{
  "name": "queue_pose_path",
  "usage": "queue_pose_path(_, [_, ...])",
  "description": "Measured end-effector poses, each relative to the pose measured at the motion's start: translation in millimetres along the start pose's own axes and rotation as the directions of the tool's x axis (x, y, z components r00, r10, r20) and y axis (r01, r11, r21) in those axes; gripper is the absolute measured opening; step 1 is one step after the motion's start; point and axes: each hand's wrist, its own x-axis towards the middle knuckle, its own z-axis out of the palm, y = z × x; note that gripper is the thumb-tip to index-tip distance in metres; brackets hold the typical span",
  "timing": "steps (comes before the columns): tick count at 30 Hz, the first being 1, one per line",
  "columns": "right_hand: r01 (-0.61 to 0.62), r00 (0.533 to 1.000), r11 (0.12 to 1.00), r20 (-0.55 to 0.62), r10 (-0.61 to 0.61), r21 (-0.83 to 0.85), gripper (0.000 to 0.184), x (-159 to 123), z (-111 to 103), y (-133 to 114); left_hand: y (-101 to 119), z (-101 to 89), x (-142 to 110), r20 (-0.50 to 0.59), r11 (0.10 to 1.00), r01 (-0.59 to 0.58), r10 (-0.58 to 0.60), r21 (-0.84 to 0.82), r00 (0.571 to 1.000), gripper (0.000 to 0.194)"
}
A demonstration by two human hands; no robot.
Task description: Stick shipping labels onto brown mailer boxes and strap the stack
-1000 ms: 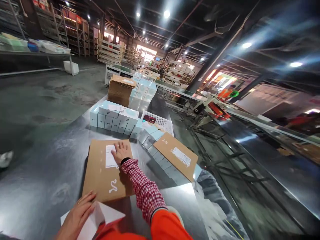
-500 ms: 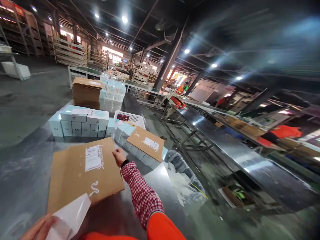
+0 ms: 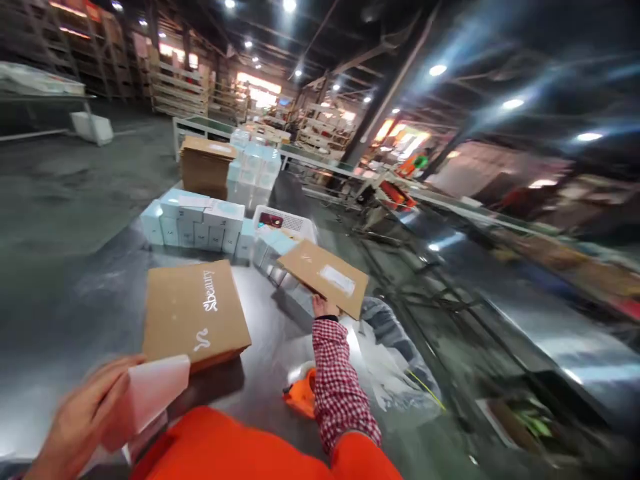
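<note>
In my left hand, at the lower left, I grip white label sheets that curl up over the near edge of a stack of flat brown cartons. The stack's top carton shows white lettering and bears no label. My right hand reaches forward and holds the near edge of a flat brown carton with a white label on it. That carton lies tilted over a row of light-blue boxes; my fingers are partly hidden beneath its edge. An orange tape dispenser lies beside my right forearm.
More light-blue boxes stand in a row at the back of the metal table. Behind them are a pile of brown cartons and a white basket. At right, a plastic-lined bin holds white scraps.
My right hand has moved right, from the carton stack to the light-blue boxes, with a labelled carton. The stack now shows an unlabelled top. The tape dispenser has come into view.
</note>
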Motion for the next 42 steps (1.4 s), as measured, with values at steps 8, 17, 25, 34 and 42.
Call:
queue_pose_path(8, [-0.214,0.234,0.97,0.97,-0.063,0.115,0.056,-182.5,74.9,16.1,58.8,-58.7,19.9,-0.137,0.988,-0.151,0.155,0.044,0.978,0.031])
queue_pose_path(17, [-0.137,-0.123,0.985,0.989,0.087,-0.103,0.039,-288.8,107.9,37.1,-23.2,-79.5,6.7,0.002,0.929,0.29,-0.298,0.229,0.954,0.076])
queue_pose_path(25, [-0.006,-0.07,0.999,0.997,0.041,-0.042,0.028,-291.8,100.4,29.3,6.4,-61.2,-23.3,0.058,0.98,0.185,-0.181,-0.067,0.982,0.064])
queue_pose_path(34, [0.28,0.126,0.956,0.984,-0.123,0.084,0.025,-286.0,94.4,16.2,36.5,-4.3,-9.8,0.066,0.841,0.35,-0.355,-0.413,0.932,0.048])
queue_pose_path(42, [0.233,0.326,0.97,0.934,-0.148,0.073,0.025,-266.8,111.6,17.3,21.8,14.6,-4.9,0.025,0.886,0.352,-0.361,-0.301,0.932,0.053])
